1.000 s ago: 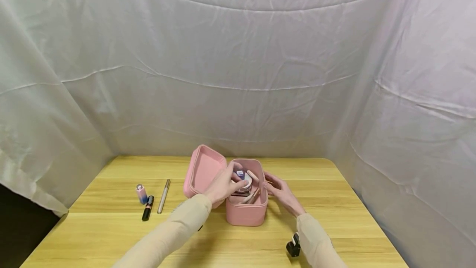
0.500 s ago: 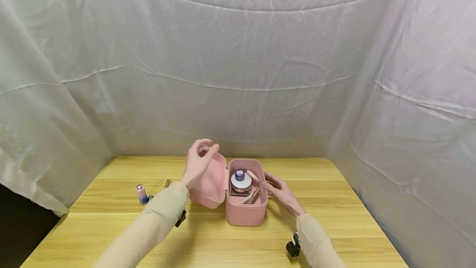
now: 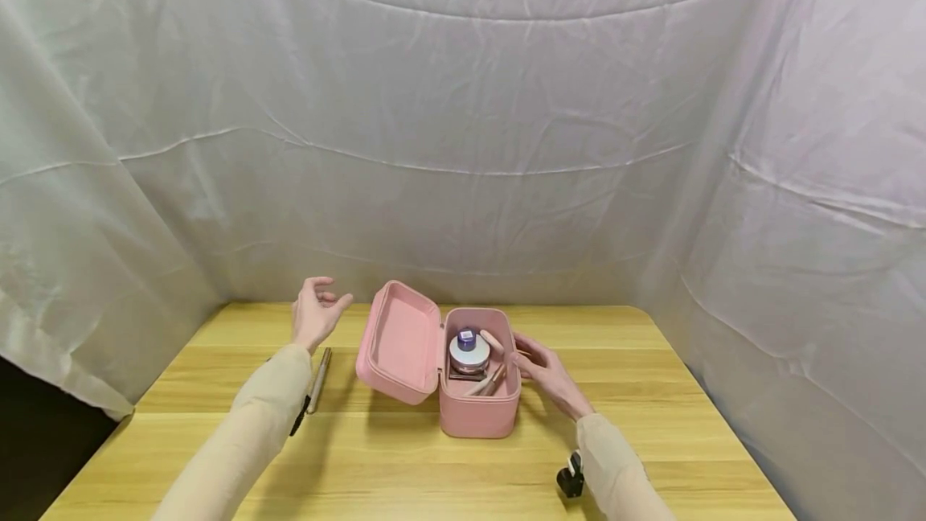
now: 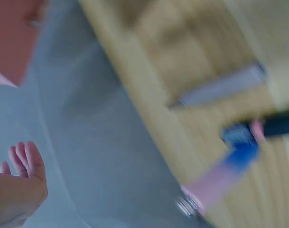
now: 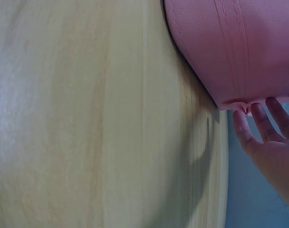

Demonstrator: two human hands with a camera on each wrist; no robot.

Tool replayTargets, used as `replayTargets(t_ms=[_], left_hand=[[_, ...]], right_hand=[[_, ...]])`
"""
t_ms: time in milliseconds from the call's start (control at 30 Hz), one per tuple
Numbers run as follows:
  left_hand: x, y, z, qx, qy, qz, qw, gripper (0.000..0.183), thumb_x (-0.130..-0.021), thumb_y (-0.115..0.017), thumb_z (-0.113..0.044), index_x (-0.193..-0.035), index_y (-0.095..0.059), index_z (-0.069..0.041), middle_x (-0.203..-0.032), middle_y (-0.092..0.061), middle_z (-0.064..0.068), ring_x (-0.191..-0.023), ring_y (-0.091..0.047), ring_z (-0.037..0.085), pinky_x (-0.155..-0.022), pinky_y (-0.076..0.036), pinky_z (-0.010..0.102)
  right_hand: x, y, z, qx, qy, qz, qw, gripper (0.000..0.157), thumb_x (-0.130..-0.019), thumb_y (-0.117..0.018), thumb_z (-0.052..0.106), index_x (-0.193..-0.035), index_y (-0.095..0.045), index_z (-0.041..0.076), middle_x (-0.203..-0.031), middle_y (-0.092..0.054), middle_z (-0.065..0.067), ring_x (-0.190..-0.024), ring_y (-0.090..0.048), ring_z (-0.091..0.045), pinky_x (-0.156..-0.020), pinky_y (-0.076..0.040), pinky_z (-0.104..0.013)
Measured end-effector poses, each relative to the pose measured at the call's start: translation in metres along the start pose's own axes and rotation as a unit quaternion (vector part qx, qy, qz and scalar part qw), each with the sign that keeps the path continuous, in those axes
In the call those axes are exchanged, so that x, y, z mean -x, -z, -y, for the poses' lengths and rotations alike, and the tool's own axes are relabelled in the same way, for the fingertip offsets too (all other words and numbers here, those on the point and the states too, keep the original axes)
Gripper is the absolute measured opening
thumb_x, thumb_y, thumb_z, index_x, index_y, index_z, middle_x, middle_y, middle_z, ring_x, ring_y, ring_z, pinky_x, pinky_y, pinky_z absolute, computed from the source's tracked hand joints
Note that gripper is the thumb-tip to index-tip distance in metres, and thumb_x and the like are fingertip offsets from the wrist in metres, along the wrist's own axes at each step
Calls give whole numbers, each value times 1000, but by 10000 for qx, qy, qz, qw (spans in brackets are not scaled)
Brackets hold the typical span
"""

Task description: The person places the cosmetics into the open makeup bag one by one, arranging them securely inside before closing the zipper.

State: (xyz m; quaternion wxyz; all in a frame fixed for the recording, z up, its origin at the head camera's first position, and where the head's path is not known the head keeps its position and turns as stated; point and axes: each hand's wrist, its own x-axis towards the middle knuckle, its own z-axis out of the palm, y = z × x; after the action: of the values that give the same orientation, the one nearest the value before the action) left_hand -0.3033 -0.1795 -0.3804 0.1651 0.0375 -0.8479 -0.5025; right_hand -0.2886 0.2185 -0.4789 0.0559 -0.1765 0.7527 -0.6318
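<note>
Pink case: a pink, box-shaped case with rounded corners and a stitched, leather-like skin (image 3: 479, 422) stands upright on the table, right of centre.
Lid: the matching hollow pink lid (image 3: 402, 340) is swung out to the left, joined along that side.
Inside the case: a small jar with a purple top (image 3: 466, 338) sits on a round white-topped compact (image 3: 460, 357), with a dark flat piece (image 3: 467, 377) showing beneath; slim pale and brownish sticks (image 3: 496, 381) lie beside them, too small to tell apart.
Right hand: the right hand (image 3: 547, 375) is at the case's right side, fingertips touching its edge, with no grasp seen.
Left hand: the left hand (image 3: 316, 316) is raised left of the lid, fingers loosely bent, thumb apart, holding nothing.
Outside the case: a slim silver pen-like tube (image 3: 319, 382), a pink-to-blue tube with a silver end (image 4: 222, 176) and a black tube with a pink band (image 4: 280, 124) lie on the left; the blue end meets or overlaps the black tube, blur hiding which.
Progress: the work looks partway, with several pieces in the case, three loose outside and the lid unclosed.
Surroundings: a yellowish wood-grain table (image 3: 434, 477) before a creased grey cloth backdrop (image 3: 448, 135).
</note>
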Motion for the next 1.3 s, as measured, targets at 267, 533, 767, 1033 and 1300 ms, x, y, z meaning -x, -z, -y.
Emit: replayTargets(t_ms=[267, 533, 767, 1033, 1300], left_hand=[[0, 4, 40, -1563, -251, 293, 9870, 55, -90, -73, -15, -132, -44, 6, -113, -62, 35, -104, -61, 48, -89, -51, 57], [2, 3, 60, -2613, -83, 745, 9623, 60, -84, -80, -12, -126, -43, 10, -107, -62, 40, -88, -64, 48, -73, -57, 52], [7, 5, 73, -2887, 189, 1104, 9508, 59, -82, -81, -9, -119, -43, 15, -100, -63, 39, -84, -64, 48, -73, -57, 54], [12, -1, 82, -3090, 592, 1344, 9397, 54, -86, -77, -14, -121, -46, 13, -102, -63, 37, -81, -64, 42, -67, -53, 47], [16, -9, 85, -3400, 416, 1298, 9305, 52, -81, -79, -9, -114, -49, 16, -98, -63, 39, -86, -65, 49, -72, -58, 54]], right_hand=[[0, 0, -3, 21, -4, 30, 10000, 59, -105, -52, 18, -155, -30, -5, -156, -36, -33, -139, -44, -49, -109, -51, -45], [0, -1, -1, -9, 20, 22, 10000, 59, -105, -52, 18, -155, -29, -5, -155, -36, -34, -138, -45, -50, -108, -51, -45], [1, -2, 0, -77, 190, 99, 9997, 59, -105, -51, 15, -154, -28, -9, -153, -35, -38, -136, -44, -55, -102, -56, -34], [1, -2, -1, -51, 160, 88, 9998, 58, -105, -50, 15, -154, -28, -8, -153, -36, -36, -137, -44, -53, -103, -55, -36], [1, -2, -1, 57, 110, 63, 9999, 58, -105, -51, 17, -154, -30, -6, -154, -37, -35, -137, -45, -51, -104, -55, -36]])
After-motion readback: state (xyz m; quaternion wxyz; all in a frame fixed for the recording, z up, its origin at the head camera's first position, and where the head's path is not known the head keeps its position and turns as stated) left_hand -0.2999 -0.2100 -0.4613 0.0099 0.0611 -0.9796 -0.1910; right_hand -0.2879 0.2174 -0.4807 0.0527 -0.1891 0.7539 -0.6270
